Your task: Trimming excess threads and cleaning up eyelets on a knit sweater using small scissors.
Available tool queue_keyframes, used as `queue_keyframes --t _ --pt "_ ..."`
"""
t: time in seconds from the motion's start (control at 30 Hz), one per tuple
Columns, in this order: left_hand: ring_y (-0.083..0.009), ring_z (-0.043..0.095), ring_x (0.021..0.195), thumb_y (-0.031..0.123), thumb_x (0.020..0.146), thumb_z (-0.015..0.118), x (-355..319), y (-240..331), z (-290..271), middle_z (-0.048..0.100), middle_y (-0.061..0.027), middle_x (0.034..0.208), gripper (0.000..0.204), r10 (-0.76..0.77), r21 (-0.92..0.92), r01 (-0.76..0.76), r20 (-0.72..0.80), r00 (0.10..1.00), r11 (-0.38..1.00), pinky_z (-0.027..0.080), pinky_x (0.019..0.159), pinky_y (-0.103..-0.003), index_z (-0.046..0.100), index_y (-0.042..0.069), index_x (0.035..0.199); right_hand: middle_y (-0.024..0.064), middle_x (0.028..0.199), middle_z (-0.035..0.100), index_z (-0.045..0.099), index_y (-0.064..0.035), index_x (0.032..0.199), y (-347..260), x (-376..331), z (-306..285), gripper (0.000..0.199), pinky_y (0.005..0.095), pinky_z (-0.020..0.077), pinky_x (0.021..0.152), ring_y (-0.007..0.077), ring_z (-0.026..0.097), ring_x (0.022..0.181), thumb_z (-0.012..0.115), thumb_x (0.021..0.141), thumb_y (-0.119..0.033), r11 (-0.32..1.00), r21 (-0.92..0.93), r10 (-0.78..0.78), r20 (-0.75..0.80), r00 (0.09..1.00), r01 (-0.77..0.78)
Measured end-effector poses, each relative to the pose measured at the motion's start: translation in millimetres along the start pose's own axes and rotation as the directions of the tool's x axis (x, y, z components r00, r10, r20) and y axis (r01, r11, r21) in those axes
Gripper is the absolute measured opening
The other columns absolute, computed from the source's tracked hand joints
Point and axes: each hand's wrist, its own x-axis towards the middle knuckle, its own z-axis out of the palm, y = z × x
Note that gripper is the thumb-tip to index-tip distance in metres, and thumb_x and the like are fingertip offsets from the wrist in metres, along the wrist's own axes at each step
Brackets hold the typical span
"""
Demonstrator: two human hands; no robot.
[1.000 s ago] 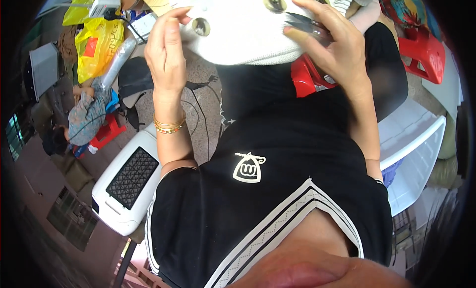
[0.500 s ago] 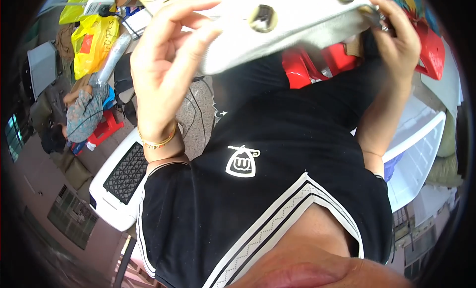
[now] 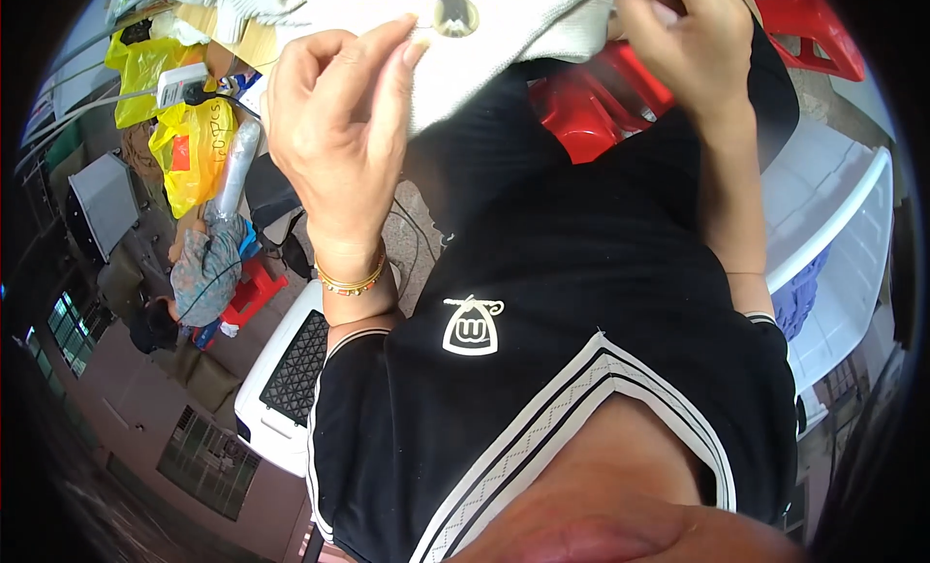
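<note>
A white knit garment spreads across the top of the head view, partly cut off by the upper edge. On it is a round button with a pale rim and a dark centre. Beside this button, my left hand pinches the knit between thumb and forefinger. My right hand is closed at the garment's right side, its fingers curled and slightly blurred. A small bit of shiny metal shows at its fingertips, but the rest is hidden or out of the picture.
Red plastic stools stand beyond my lap. At right is a white plastic tub with purple cloth inside. Yellow bags and a power strip lie at left. Another person sits farther left, near a white appliance.
The garment has shifted up and left, and one button now lies closer to my left fingertips. My right hand has moved left and upward, and my left hand's fingers have come together.
</note>
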Motion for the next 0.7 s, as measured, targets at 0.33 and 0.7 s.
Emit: queue_keyframes --t 0.33,0.7 --pt "-0.0113 0.056 0.077 0.003 0.086 0.073 21 0 6 0.059 -0.0049 0.086 0.015 -0.030 -0.286 0.066 0.128 0.991 0.956 0.045 0.069 -0.023 0.075 0.002 0.101 0.0088 0.071 0.058 0.070 -0.0037 0.114 27 -22 32 0.039 0.0308 0.0447 0.053 0.0210 0.059 0.058 0.070 0.074 -0.001 0.954 -0.067 -0.275 0.179 0.945 0.291" --pt "-0.0098 0.056 0.077 0.002 0.085 0.074 16 -1 13 0.059 -0.0041 0.088 0.016 -0.081 -0.331 0.100 0.073 0.994 0.938 0.045 0.068 -0.022 0.076 0.001 0.101 0.0110 0.075 0.065 0.070 -0.0017 0.099 35 -29 42 0.025 0.0327 0.0500 0.055 0.0257 0.063 0.062 0.068 0.074 0.002 0.880 -0.311 -0.335 0.129 0.933 0.359"
